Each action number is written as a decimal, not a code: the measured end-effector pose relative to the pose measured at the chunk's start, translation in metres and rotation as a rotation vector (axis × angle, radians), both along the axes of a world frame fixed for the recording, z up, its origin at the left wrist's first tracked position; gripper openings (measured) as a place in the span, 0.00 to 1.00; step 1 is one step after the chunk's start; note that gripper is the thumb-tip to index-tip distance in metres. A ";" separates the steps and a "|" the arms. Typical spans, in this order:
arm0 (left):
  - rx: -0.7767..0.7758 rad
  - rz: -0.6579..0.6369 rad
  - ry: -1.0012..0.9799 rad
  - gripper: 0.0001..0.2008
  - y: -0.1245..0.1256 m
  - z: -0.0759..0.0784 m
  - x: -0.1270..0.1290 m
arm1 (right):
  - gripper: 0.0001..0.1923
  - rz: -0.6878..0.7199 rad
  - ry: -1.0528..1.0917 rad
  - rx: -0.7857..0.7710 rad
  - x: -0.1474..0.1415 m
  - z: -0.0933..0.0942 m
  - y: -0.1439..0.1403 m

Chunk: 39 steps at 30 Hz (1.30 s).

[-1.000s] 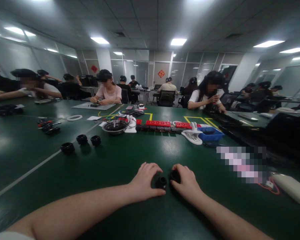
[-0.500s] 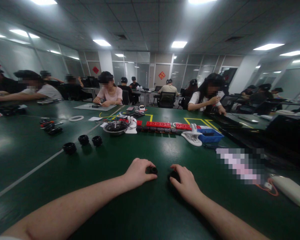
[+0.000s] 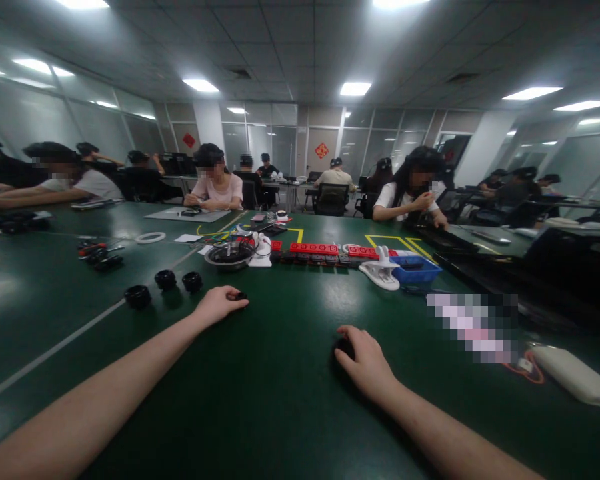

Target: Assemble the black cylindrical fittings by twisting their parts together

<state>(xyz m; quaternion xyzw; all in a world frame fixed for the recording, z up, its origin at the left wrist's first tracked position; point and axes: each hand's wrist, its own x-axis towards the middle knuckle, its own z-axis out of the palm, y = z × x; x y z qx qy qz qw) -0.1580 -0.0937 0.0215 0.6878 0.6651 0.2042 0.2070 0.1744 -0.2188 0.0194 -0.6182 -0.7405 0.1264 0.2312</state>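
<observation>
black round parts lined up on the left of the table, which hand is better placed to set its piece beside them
Left. The left hand holds a small black piece near the black round parts; the right hand rests farther right.

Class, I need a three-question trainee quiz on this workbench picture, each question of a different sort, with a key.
1. True or false: the left hand rests beside the blue tray.
2. How many black rings sit in the group beyond the left hand?
3. The right hand covers: A) a small black part, B) a white clip, C) a red strip.

Key: 1 false; 2 three; 3 A.
</observation>
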 end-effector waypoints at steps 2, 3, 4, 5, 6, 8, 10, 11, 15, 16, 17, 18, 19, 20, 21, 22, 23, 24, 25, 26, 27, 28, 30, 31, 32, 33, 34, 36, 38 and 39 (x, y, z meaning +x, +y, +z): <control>-0.010 0.061 0.009 0.26 0.002 -0.002 -0.020 | 0.16 -0.002 -0.003 0.001 0.000 0.000 0.000; -0.015 0.090 0.013 0.27 0.002 -0.002 -0.030 | 0.16 -0.004 -0.004 0.002 0.000 0.000 0.000; -0.018 0.115 0.019 0.28 0.001 -0.002 -0.040 | 0.16 -0.005 -0.005 0.002 0.000 0.000 -0.001; -0.021 0.137 0.025 0.28 0.000 -0.001 -0.050 | 0.16 -0.007 -0.005 0.003 0.000 0.000 -0.001; -0.023 0.160 0.031 0.29 -0.001 0.001 -0.060 | 0.16 -0.008 -0.005 0.004 0.000 0.000 -0.001; -0.049 0.215 0.047 0.29 -0.005 0.005 -0.078 | 0.16 -0.006 -0.006 0.005 0.000 0.001 -0.001; -0.059 0.270 0.080 0.30 -0.009 0.009 -0.093 | 0.16 0.000 -0.007 0.006 0.000 0.002 -0.002; -0.056 0.287 0.100 0.29 -0.011 0.011 -0.099 | 0.16 0.003 -0.008 0.006 0.000 0.002 -0.002; -0.035 0.338 0.145 0.29 -0.020 0.016 -0.111 | 0.15 0.009 -0.018 0.008 0.000 0.002 -0.002; -0.036 0.352 0.146 0.29 -0.022 0.016 -0.112 | 0.15 0.009 -0.021 0.010 0.000 0.002 -0.002; -0.037 0.368 0.148 0.29 -0.024 0.015 -0.111 | 0.15 0.010 -0.024 0.012 0.000 0.001 -0.002; -0.037 0.384 0.149 0.29 -0.027 0.014 -0.109 | 0.15 0.009 -0.026 0.015 0.000 0.001 -0.002; -0.034 0.400 0.150 0.29 -0.029 0.013 -0.107 | 0.16 0.009 -0.028 0.018 0.000 0.000 -0.002; -0.029 0.417 0.151 0.30 -0.032 0.012 -0.105 | 0.16 0.008 -0.029 0.021 0.000 0.000 -0.001; -0.024 0.432 0.154 0.30 -0.034 0.010 -0.102 | 0.16 0.008 -0.029 0.024 0.000 -0.001 -0.001; -0.015 0.444 0.157 0.30 -0.036 0.009 -0.100 | 0.16 0.010 -0.029 0.026 0.000 -0.001 -0.001; -0.006 0.451 0.160 0.31 -0.038 0.007 -0.098 | 0.16 0.012 -0.029 0.029 0.000 -0.002 -0.001; 0.004 0.452 0.161 0.31 -0.038 0.005 -0.097 | 0.16 0.015 -0.029 0.032 0.001 -0.002 0.000; 0.013 0.451 0.162 0.31 -0.039 0.004 -0.097 | 0.16 0.016 -0.029 0.034 0.001 -0.002 0.000; 0.021 0.450 0.163 0.31 -0.038 0.002 -0.097 | 0.16 0.017 -0.029 0.036 0.001 -0.003 0.000; 0.030 0.451 0.165 0.32 -0.037 0.000 -0.098 | 0.16 0.016 -0.028 0.037 0.001 -0.003 0.000; 0.040 0.452 0.165 0.32 -0.036 -0.002 -0.100 | 0.16 0.015 -0.028 0.039 0.001 -0.004 0.000; 0.053 0.455 0.160 0.32 -0.034 -0.004 -0.102 | 0.16 0.012 -0.025 0.040 0.001 -0.004 0.000; 0.056 0.452 0.152 0.32 -0.033 -0.004 -0.103 | 0.16 0.010 -0.023 0.041 0.001 -0.005 0.000; 0.059 0.448 0.143 0.32 -0.033 -0.004 -0.103 | 0.16 0.005 -0.020 0.040 0.001 -0.005 0.000; 0.065 0.451 0.136 0.33 -0.033 -0.003 -0.103 | 0.16 -0.002 -0.016 0.039 0.001 -0.005 0.000; 0.072 0.467 0.135 0.35 -0.034 -0.001 -0.102 | 0.17 -0.009 -0.012 0.038 0.001 -0.005 0.000; 0.103 0.526 0.160 0.37 -0.037 0.003 -0.099 | 0.18 -0.023 -0.001 0.035 0.001 -0.004 0.000; 0.172 0.557 0.212 0.36 -0.042 0.005 -0.095 | 0.18 -0.028 0.011 0.035 0.001 -0.004 0.001; 0.226 0.541 0.240 0.33 -0.044 0.006 -0.092 | 0.18 -0.028 0.017 0.036 0.001 -0.004 0.001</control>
